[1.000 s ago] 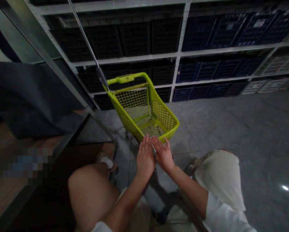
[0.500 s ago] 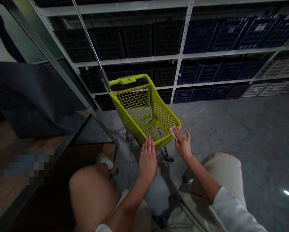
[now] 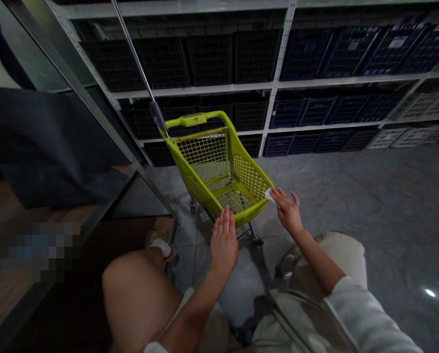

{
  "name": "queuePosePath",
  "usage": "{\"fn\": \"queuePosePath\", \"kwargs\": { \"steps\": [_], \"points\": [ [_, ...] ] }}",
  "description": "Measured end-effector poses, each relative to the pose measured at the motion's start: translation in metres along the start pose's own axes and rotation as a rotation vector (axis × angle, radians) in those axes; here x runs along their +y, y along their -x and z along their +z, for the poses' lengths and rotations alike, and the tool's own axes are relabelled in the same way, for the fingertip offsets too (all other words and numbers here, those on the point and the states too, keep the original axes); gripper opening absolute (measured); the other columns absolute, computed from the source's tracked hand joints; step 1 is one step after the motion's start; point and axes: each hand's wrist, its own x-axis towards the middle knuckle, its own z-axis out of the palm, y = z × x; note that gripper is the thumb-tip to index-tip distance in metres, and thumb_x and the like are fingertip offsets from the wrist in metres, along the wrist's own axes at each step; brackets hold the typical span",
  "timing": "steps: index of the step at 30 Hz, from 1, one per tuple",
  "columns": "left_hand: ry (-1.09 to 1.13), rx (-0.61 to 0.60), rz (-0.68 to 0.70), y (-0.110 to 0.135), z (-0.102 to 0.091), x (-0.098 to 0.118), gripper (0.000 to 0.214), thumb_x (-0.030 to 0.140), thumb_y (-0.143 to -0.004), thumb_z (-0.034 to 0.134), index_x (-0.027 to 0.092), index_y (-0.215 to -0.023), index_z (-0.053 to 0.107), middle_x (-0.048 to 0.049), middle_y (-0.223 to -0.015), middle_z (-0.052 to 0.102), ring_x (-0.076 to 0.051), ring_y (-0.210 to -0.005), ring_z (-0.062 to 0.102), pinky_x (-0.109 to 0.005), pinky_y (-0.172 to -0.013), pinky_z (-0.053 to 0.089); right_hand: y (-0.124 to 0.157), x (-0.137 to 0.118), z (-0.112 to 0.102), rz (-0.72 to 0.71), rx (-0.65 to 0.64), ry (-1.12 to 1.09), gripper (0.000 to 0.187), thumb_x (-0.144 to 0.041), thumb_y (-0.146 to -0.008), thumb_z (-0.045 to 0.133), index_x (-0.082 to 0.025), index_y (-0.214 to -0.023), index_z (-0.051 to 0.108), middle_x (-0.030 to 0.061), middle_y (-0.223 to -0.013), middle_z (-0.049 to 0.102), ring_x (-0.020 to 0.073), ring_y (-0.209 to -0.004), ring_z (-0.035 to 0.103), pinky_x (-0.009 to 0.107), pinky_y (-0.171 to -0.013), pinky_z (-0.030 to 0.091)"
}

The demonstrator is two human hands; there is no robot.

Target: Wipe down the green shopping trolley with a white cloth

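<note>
A small lime-green shopping cart (image 3: 219, 166) stands on the grey floor in front of me. My left hand (image 3: 224, 241) lies flat with its fingers together and stretched, fingertips touching the cart's near rim. My right hand (image 3: 287, 210) is at the cart's right front corner and presses a small white cloth (image 3: 269, 194) against the rim with its fingertips. My bare left knee and pale shorts show below.
White metal shelves (image 3: 274, 83) with black, blue and white crates line the wall behind the cart. A metal pole (image 3: 134, 59) leans by the cart's handle. A steel-framed wooden bench (image 3: 58, 215) with dark fabric stands at left. Grey tiled floor (image 3: 370, 196) lies to the right.
My hands were together at the cart's near rim. The right hand has slid right along the rim to the front corner with the white cloth; the left hand has stayed put.
</note>
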Motion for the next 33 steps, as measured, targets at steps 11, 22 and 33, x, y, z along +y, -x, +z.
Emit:
{"fn": "queuePosePath", "kwargs": {
  "steps": [11,22,33],
  "points": [
    [-0.033,-0.024,-0.048,0.001,0.003,0.000,0.074,0.004,-0.083,0.043,0.003,-0.154,0.026,-0.0200,-0.165,0.023,-0.027,-0.154,0.019,-0.045,-0.123,0.030,0.011,-0.131,0.016,-0.175,-0.191,-0.144,0.077,-0.003,-0.082,0.039,-0.023,-0.155,0.032,0.0100,-0.155,0.046,0.0186,-0.146,0.038,0.047,-0.119,0.013],
    [-0.035,-0.030,-0.010,0.003,-0.002,-0.001,0.074,0.002,-0.082,0.043,0.004,-0.154,0.029,-0.0188,-0.164,0.025,-0.026,-0.154,0.021,-0.044,-0.122,0.033,-0.008,0.001,-0.007,-0.133,-0.139,0.012,0.083,0.002,-0.075,0.039,-0.027,-0.153,0.037,0.0078,-0.149,0.053,0.0218,-0.144,0.043,0.055,-0.119,0.018],
    [-0.050,-0.013,-0.041,0.001,0.004,0.002,0.068,0.002,-0.086,0.040,0.004,-0.154,0.030,-0.0194,-0.164,0.026,-0.025,-0.154,0.020,-0.044,-0.122,0.032,0.005,-0.133,0.013,-0.083,-0.119,-0.130,0.078,0.000,-0.076,0.040,-0.019,-0.151,0.041,0.0093,-0.149,0.053,0.0190,-0.146,0.040,0.047,-0.123,0.023]
  ]
}}
